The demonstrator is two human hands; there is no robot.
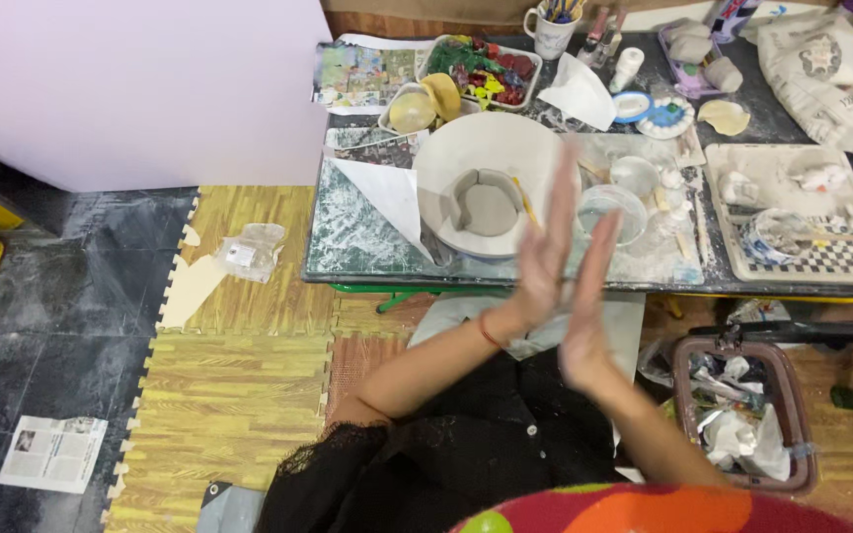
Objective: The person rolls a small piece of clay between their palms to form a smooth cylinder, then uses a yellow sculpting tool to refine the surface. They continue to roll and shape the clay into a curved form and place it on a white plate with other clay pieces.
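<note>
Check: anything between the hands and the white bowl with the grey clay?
Nothing visible. The left hand and right hand are pressed palm to palm just in front of the white bowl; the left fingertips overlap its rim in view. The clay lies uncovered inside.

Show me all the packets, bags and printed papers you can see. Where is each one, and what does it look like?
Clear plastic packet: on the yellow floor mat, left of the table, crumpled, with a white label.
Printed paper: on the dark floor, bottom left, white with small pictures.
Cloth bag: table's far right corner, off-white, lumpy, dark round print.
Colourful printed sheet: table's far left corner, flat, many colours.
</note>
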